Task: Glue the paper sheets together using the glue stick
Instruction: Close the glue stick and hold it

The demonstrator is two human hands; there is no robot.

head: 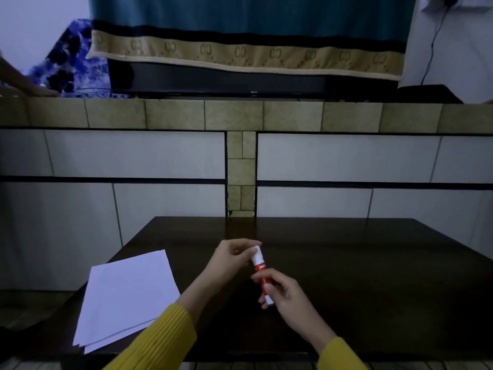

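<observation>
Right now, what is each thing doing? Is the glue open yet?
glue stick: held up off the table, tilted, white cap end up; I cannot tell if the cap is loose.
left hand: pinches the cap end.
right hand: grips the red body.
paper sheets: flat in a loose stack, untouched.
table: dark, holds the sheets.

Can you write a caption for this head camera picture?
Both hands hold a glue stick above the dark table, beside stacked paper sheets.
</observation>
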